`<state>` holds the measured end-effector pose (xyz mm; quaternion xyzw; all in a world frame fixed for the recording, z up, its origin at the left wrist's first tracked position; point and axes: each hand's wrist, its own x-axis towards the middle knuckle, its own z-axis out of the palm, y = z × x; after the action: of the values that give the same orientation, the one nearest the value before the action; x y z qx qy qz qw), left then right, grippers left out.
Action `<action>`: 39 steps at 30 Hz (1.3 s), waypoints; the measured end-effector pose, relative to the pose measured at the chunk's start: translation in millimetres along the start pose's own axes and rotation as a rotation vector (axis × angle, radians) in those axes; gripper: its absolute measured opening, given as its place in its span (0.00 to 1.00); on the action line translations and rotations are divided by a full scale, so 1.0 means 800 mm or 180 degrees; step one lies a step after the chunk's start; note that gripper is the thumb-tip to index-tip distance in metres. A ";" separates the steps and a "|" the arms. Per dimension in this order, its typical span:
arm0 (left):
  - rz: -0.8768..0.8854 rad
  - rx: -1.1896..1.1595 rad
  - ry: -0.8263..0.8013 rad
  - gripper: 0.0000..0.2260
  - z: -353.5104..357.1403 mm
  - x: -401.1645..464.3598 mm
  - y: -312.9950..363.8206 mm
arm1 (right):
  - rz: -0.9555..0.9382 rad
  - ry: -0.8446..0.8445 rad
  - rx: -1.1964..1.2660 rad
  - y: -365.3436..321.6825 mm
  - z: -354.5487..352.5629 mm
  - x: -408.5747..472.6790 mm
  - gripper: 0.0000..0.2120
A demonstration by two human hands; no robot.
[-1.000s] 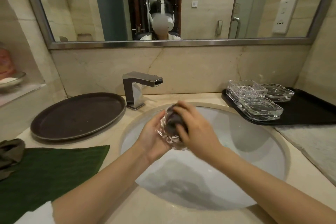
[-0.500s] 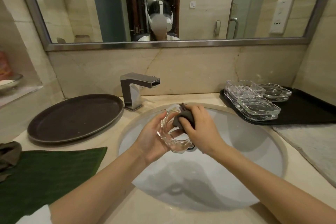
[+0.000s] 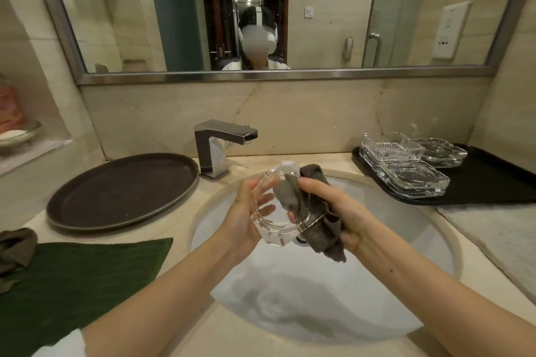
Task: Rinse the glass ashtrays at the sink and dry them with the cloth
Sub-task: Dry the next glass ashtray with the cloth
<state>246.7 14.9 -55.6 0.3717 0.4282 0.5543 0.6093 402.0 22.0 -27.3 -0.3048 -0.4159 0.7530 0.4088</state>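
Centre frame, over the sink [image 3: 435, 240]: left hand [image 3: 246, 220] grips one ashtray [image 3: 275, 211] on edge; right hand [image 3: 336, 211] clutches the cloth [image 3: 316, 229], wiping it. Drying underway. Three ashtrays [image 3: 406, 162] wait on the right tray [image 3: 493, 182], apparently unrinsed.

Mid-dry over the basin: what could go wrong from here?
1. The clear glass ashtray is tilted on edge, held by the left hand over the white sink basin; wet glass may slip and chip.
2. The right hand pushes the grey-brown cloth into it; pressure could lever it loose.
3. The cloth's tail hangs near the drain and may get wet again.
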 end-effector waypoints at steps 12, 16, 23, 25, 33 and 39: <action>-0.0750 -0.0388 -0.0340 0.25 0.001 -0.006 0.013 | -0.4251 0.0377 -0.5731 0.053 -0.006 0.021 0.03; -0.0233 -0.0100 -0.0286 0.23 -0.008 -0.004 0.011 | -0.3868 -0.0034 -0.5774 0.046 -0.005 0.017 0.11; -0.0037 0.0034 -0.0387 0.18 0.006 -0.008 0.009 | -0.2714 0.0791 -0.5668 0.024 -0.003 0.014 0.23; -0.0070 -0.0007 -0.0384 0.18 0.006 -0.008 0.006 | -0.2706 0.0620 -0.5659 0.033 0.008 0.007 0.24; -0.0028 0.0322 -0.0413 0.17 0.001 -0.006 0.004 | -0.2430 0.0726 -0.6058 0.030 -0.002 0.022 0.27; 0.0322 0.0381 -0.0169 0.18 0.005 -0.005 0.002 | -0.2621 0.1139 -0.6015 0.032 0.003 0.015 0.15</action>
<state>249.7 11.4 -52.0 0.4432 0.4249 0.5478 0.5683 385.1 23.7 -49.9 -0.4421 -0.8403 -0.1324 0.2846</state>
